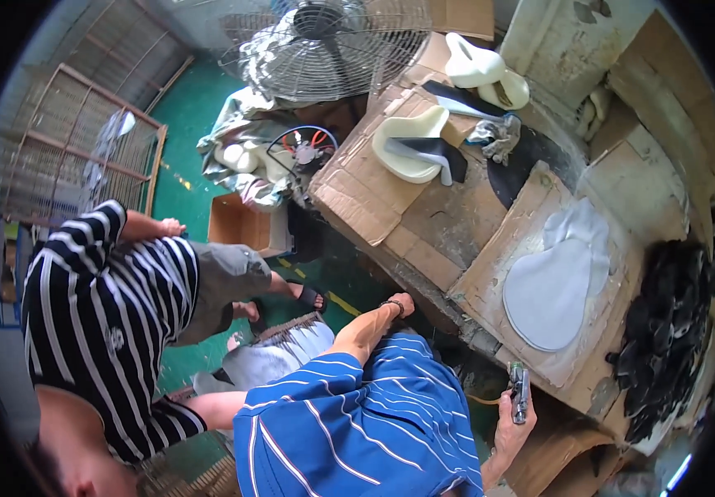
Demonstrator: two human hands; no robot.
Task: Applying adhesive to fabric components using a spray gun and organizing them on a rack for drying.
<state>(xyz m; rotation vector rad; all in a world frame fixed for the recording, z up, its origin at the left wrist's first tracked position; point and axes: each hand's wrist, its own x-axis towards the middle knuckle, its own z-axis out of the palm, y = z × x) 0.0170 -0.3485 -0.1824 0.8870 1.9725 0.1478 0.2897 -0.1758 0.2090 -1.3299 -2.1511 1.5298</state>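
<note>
My right hand (pixel 510 427) grips a small metal spray gun (pixel 520 394) in front of the bench, with a yellowish hose (pixel 483 401) near it. Beyond the gun, white pear-shaped fabric pieces (pixel 546 296) lie flat and overlapping on a cardboard sheet (pixel 490 282). My left hand (pixel 404 305) is closed beside the bench's front edge, a dark bracelet on its wrist. Whatever its curled fingers may hold is hidden. Farther back on the bench sits a cream moulded foam piece (pixel 407 137) with a grey and black strip (pixel 432 156) across it.
Dark cut pieces (pixel 664 340) are heaped at the bench's right. More cream foam (pixel 477 62) and a crumpled glove (pixel 498 137) lie at the back. A large caged fan (pixel 324 50) stands behind. To my left is another person in a striped shirt (pixel 109 323), near an open box (pixel 245 225).
</note>
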